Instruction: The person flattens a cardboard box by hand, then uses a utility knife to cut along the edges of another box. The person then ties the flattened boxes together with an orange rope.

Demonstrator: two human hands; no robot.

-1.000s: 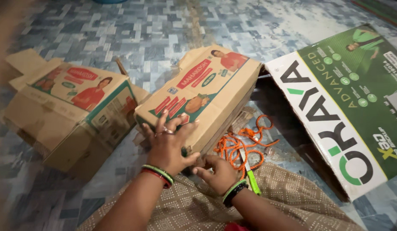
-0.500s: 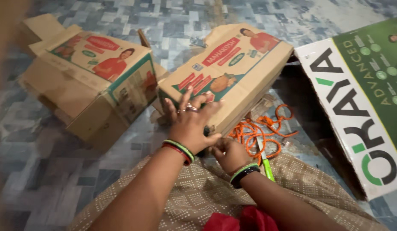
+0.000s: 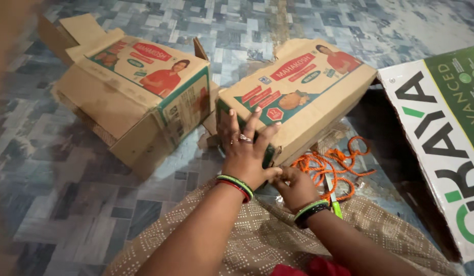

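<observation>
Left of the middle box (image 3: pixel 293 97), an open box (image 3: pixel 140 87) lies on the floor (image 3: pixel 68 204). The left hand (image 3: pixel 245 153) presses spread fingers flat on the middle box's near end. The right hand (image 3: pixel 297 186), fingers curled, works its low corner; what they pinch is hidden. Orange rope (image 3: pixel 329 166) lies loose right of it, so the box looks untied.

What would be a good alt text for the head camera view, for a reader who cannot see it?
A person's left hand presses flat on the near end of a brown printed cardboard box on a blue patterned tile floor, while the right hand works at its lower corner. Tangled orange cord lies beside it; another similar cardboard box sits left.
</observation>
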